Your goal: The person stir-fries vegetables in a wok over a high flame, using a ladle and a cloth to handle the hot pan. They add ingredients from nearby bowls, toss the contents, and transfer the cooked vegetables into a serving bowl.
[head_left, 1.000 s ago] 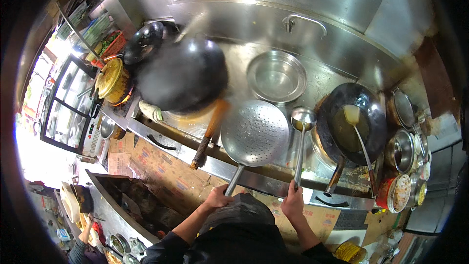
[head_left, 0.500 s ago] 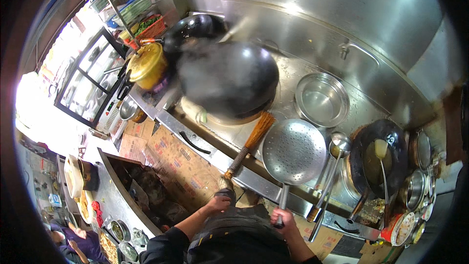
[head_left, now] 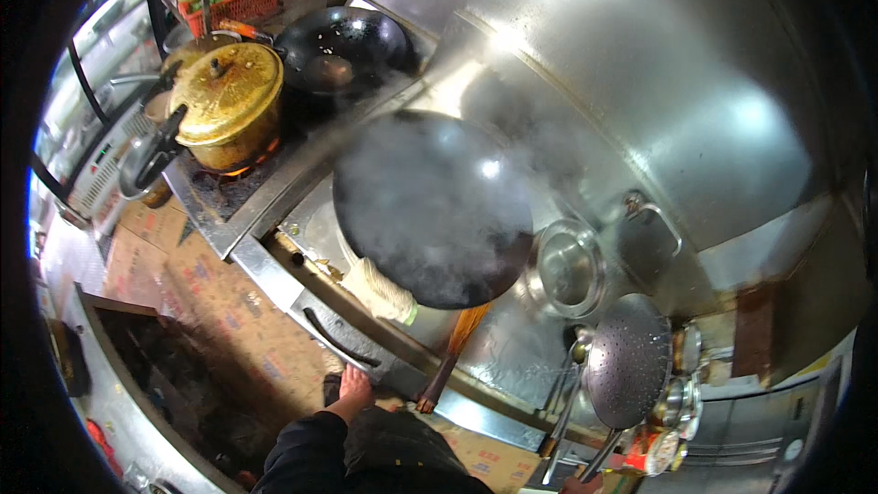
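At the lower edge, my right hand [head_left: 582, 485] is closed around the handle of a large perforated skimmer [head_left: 627, 361]. The skimmer is raised at the right, in front of the pans there. My left hand [head_left: 355, 389] holds nothing that I can see; its fingers reach toward the stove's front edge, just below a black bar handle [head_left: 338, 340]. A big dark wok [head_left: 430, 206] sits steaming on the stove in front of me. A folded pale cloth [head_left: 380, 291] lies at its near rim. Beside it a straw brush [head_left: 455, 359] sticks out over the stove's front edge.
A golden lidded pot [head_left: 229, 101] stands over flame at the left, near a smaller black wok [head_left: 343, 46]. A steel basin [head_left: 567, 267] and a ladle [head_left: 580, 348] are on the right. Behind rises a steel wall with a tap [head_left: 654, 215]. Flattened cardboard [head_left: 229, 311] covers the floor.
My right hand has carried the skimmer to the right, off the stove top. My left hand has come away from the brush's handle end. The view has turned, and the big wok now shows its inside.
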The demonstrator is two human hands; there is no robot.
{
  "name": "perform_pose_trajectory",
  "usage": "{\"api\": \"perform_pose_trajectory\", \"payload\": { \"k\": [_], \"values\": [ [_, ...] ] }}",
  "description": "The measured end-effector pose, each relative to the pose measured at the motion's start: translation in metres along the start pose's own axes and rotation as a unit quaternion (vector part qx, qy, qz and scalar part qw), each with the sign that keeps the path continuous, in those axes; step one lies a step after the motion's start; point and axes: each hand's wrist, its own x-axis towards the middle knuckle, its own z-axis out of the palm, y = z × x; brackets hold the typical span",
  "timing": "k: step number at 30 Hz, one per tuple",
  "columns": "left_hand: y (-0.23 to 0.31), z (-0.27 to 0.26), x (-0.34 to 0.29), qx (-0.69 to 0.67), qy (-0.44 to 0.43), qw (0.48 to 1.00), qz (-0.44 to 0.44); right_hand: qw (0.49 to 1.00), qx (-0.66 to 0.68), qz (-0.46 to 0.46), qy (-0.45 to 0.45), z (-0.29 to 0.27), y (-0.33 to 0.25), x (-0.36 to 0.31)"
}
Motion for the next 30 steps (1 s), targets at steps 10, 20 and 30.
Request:
{"api": "perform_pose_trajectory", "payload": {
  "k": [10, 20, 30],
  "values": [
    [-0.024, -0.001, -0.01, -0.033, 0.095, 0.992, 0.077, 0.417, 0.718, 0.413, -0.373, -0.005, -0.142, 0.114],
    [-0.021, -0.176, -0.134, -0.338, 0.292, 0.894, 0.01, 0.217, 0.607, 0.369, -0.67, 0.166, -0.294, 0.19],
    [0.009, -0.206, -0.222, -0.371, 0.377, 0.849, -0.011, 0.182, 0.66, 0.36, -0.634, 0.143, -0.303, 0.142]
  ]
}}
